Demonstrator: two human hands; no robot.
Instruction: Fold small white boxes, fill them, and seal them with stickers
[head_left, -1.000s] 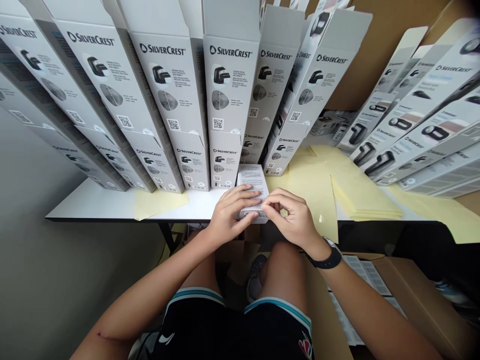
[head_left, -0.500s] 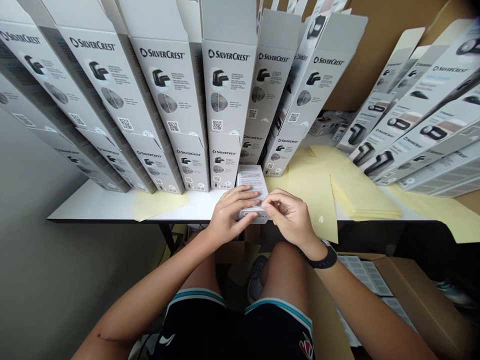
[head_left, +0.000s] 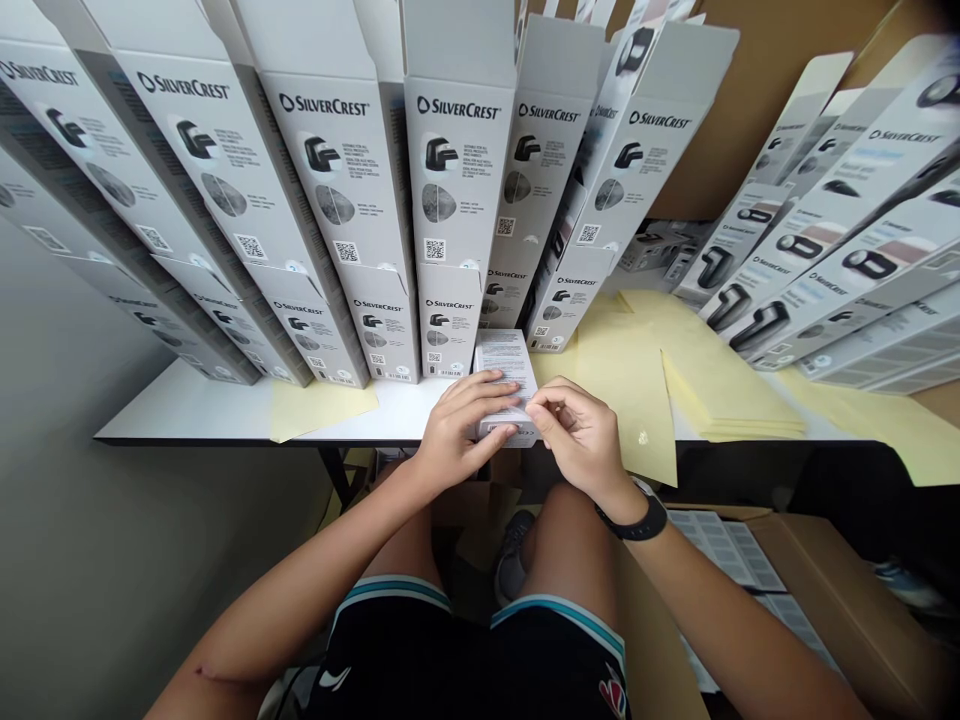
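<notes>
at the far left of the surface (head_left: 195, 415), tall grey cartons (head_left: 322, 220) are standing in a row; leftmost one is getting cut off by the frame, some tops too. a yellow sheet (head_left: 319, 412) is poking out in front of them.

center: left hand (head_left: 465, 425) is lying spread over the small white box (head_left: 501, 352), fingers across its top, thumb along the near end, apparently steadying it. box is sitting at the surface's front edge, near the row. the hand is covering much of the print; the rest is too small to read.

just right: right hand (head_left: 577, 435) is making a narrow pinch at the box's right edge. tiny change over the last second: wristband (head_left: 634, 513) is creeping left, left hand and box are staying put. reads as the same fine step still going. cannot tell if anything is in the pinch; fingertips are blocking it.

farther right: yellow sheets (head_left: 739, 405) are stacking up, more cartons (head_left: 772, 265) are running out of frame. below, right forearm is hiding part of a cardboard box (head_left: 862, 600).
</notes>
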